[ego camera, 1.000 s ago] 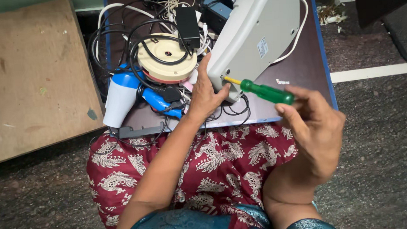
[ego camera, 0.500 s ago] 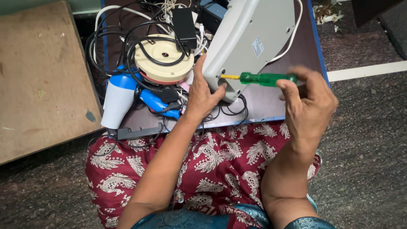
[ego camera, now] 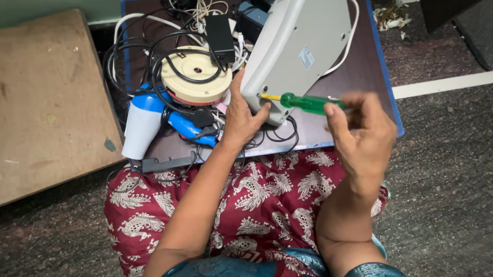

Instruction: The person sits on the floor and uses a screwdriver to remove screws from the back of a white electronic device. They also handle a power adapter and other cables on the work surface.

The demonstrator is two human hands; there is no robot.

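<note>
Pinching green screwdriver (ego camera: 310, 103) — right fingers (ego camera: 333, 112) closed

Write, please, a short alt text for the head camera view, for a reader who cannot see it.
A seated person's right hand holds a green-handled screwdriver with its tip at the base of a grey appliance casing, which the left hand steadies. Beside it on the dark low table lie a blue and white hair dryer, a cream round device and tangled cables.
</note>
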